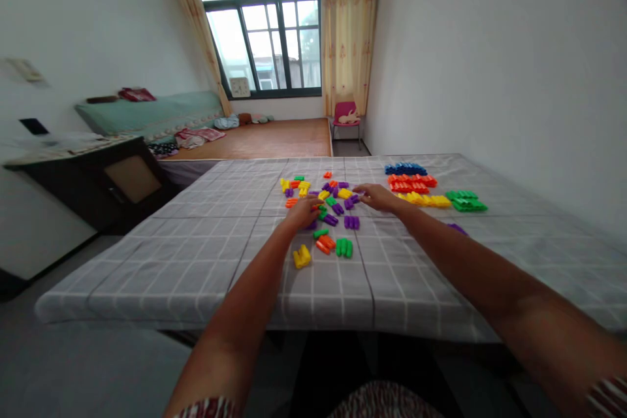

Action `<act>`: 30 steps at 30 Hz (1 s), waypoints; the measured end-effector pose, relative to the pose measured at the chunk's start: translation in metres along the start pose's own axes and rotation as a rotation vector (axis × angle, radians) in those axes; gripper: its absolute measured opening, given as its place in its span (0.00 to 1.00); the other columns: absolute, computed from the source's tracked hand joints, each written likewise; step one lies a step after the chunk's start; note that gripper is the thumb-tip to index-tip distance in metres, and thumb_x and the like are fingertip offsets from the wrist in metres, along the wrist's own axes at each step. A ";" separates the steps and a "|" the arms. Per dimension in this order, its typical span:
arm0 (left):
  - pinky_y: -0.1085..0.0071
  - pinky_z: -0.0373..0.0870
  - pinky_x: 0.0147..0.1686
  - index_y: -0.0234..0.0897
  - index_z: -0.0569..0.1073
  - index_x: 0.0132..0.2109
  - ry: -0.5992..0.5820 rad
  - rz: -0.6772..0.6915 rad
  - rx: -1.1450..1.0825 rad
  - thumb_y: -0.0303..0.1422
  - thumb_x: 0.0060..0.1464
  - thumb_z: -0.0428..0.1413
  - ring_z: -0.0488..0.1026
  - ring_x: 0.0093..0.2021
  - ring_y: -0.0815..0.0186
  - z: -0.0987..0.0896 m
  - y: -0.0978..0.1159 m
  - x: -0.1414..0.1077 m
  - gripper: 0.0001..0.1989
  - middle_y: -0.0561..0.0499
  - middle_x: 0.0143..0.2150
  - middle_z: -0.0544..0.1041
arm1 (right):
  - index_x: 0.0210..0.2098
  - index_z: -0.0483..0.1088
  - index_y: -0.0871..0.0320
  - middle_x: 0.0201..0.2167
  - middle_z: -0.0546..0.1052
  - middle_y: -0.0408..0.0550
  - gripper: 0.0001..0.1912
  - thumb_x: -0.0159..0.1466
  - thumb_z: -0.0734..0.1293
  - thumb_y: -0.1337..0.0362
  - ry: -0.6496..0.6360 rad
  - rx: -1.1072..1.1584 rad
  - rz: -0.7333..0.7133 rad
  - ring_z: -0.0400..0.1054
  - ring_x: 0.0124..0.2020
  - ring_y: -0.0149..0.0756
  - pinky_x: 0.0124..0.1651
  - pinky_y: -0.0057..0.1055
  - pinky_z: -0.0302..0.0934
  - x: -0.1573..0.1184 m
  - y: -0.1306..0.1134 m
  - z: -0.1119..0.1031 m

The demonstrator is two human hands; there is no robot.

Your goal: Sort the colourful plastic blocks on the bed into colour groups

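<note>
Small plastic blocks in purple, yellow, orange and green lie scattered in a loose pile on the table. At the left side of this pile is my left hand [307, 209], low over the cloth, its fingers partly spread beside a green block [322, 213]. My right hand [376, 197] reaches in from the right, thumb and fingers apart, close to a purple block [351, 202]; whether it touches the block is unclear. Nearer to me lie a yellow block [302, 257], an orange block [326, 244] and a green block [344, 248].
Blocks grouped by colour sit at the table's right: blue blocks [405, 169], red-orange blocks [410, 183], yellow blocks [424, 200] and green blocks [466, 201]. A purple block [457, 228] shows partly behind my right forearm. A checked grey cloth [196, 241] covers the table.
</note>
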State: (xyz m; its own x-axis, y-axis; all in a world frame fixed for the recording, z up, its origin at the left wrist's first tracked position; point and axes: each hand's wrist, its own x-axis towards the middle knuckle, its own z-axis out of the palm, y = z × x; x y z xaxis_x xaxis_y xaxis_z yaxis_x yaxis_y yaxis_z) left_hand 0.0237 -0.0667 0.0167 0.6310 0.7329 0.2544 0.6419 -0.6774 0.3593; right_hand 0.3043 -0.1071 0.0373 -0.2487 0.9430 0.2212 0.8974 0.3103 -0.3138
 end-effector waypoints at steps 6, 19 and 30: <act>0.61 0.62 0.61 0.43 0.75 0.51 0.139 -0.085 -0.062 0.28 0.55 0.52 0.67 0.59 0.61 0.018 -0.004 -0.009 0.17 0.47 0.56 0.71 | 0.53 0.73 0.54 0.54 0.74 0.49 0.25 0.56 0.66 0.75 0.056 -0.027 -0.051 0.67 0.55 0.42 0.59 0.38 0.58 0.066 -0.025 0.033; 0.67 0.65 0.57 0.43 0.77 0.48 0.148 -0.113 -0.076 0.28 0.56 0.50 0.68 0.57 0.63 0.015 -0.005 -0.014 0.16 0.49 0.56 0.73 | 0.45 0.69 0.61 0.36 0.79 0.51 0.13 0.65 0.61 0.60 -0.063 0.396 0.167 0.72 0.27 0.32 0.29 0.26 0.65 0.032 -0.004 0.022; 0.66 0.64 0.57 0.39 0.76 0.51 0.110 -0.197 0.168 0.29 0.58 0.48 0.70 0.55 0.61 -0.008 0.003 0.031 0.17 0.47 0.53 0.76 | 0.46 0.73 0.53 0.42 0.79 0.47 0.15 0.61 0.67 0.59 -0.105 0.098 0.065 0.73 0.38 0.37 0.42 0.30 0.64 -0.035 0.017 0.016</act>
State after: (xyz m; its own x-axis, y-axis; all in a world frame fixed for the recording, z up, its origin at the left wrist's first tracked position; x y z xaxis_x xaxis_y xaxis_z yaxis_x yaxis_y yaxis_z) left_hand 0.0417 -0.0459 0.0329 0.4418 0.8475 0.2942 0.8163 -0.5158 0.2600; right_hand 0.3221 -0.1332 0.0097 -0.2327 0.9673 0.1011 0.8743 0.2536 -0.4139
